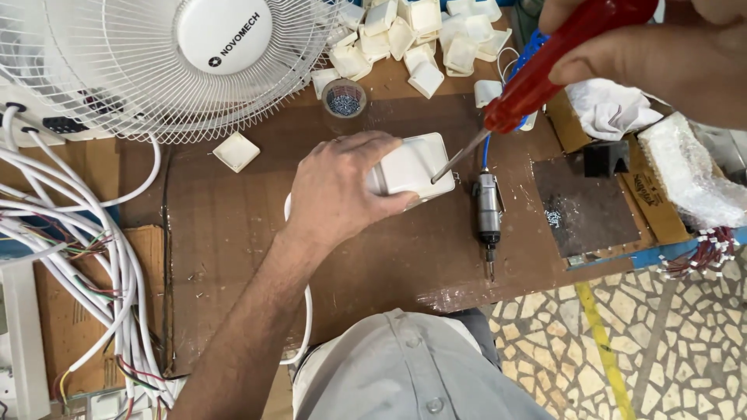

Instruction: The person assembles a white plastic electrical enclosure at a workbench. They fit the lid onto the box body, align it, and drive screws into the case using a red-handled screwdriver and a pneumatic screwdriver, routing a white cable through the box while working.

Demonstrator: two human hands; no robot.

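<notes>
My left hand [338, 190] grips a white square plastic box [414, 165] and presses it onto the brown workbench [233, 233]. My right hand [630, 50], at the top right, holds a red-handled screwdriver [545, 66]. Its metal tip touches the box's face near the right side. A white cable comes out from under my left hand and runs down toward my body.
A grey electric screwdriver [489, 211] lies just right of the box. Several white plastic covers [420, 39] are piled at the back, beside a small cup of screws [344, 99]. A white fan [179, 62] stands back left, white cables [78, 257] at the left, and a dark mat [591, 206] at the right.
</notes>
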